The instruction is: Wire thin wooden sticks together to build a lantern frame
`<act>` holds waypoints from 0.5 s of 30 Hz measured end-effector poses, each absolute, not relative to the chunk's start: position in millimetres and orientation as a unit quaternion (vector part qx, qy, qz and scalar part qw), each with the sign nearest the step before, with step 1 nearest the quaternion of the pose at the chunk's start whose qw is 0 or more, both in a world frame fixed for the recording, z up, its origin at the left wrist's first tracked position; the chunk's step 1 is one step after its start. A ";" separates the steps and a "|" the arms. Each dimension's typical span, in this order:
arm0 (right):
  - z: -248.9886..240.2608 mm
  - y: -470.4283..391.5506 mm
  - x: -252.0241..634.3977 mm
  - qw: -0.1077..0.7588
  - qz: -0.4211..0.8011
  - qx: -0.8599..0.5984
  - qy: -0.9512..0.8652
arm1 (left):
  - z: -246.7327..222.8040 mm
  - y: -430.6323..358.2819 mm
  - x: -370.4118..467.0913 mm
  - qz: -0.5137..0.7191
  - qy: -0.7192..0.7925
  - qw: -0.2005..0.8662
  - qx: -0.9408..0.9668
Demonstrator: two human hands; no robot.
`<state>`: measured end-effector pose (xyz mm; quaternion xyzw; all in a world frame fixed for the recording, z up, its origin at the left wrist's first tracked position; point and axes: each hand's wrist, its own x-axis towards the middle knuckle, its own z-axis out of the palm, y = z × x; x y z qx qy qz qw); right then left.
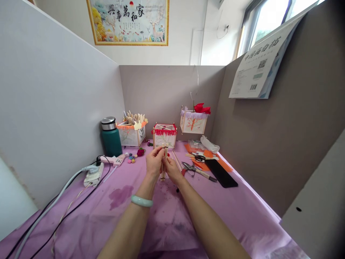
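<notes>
A small bundle of thin wooden sticks, with dark bands near its top and bottom, stands upright between my hands above the purple cloth. My left hand, below a pale green bangle, is closed on the bundle's upper part. From the other side, my right hand grips it with thumb and fingers. Just behind my hands is a white paper lantern box with red fringe. Pliers and several loose sticks lie to the right of my right hand.
On the left stand a green bottle, a box of sticks and a power strip with trailing cables. A black phone, scissors and orange sheets lie right. A fringed lantern hangs at the back.
</notes>
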<state>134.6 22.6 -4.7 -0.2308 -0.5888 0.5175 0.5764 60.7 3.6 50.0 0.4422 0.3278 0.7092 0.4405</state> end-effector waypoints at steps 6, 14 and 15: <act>-5.1 24.0 133.0 0.578 0.511 -0.239 -0.591 | 46.0 6.7 58.1 0.706 0.318 0.473 0.421; -5.3 22.5 132.9 0.583 0.504 -0.245 -0.589 | 51.4 5.6 59.8 0.712 0.307 0.460 0.434; -5.6 22.6 133.1 0.582 0.503 -0.246 -0.590 | 52.2 4.9 58.8 0.702 0.312 0.462 0.444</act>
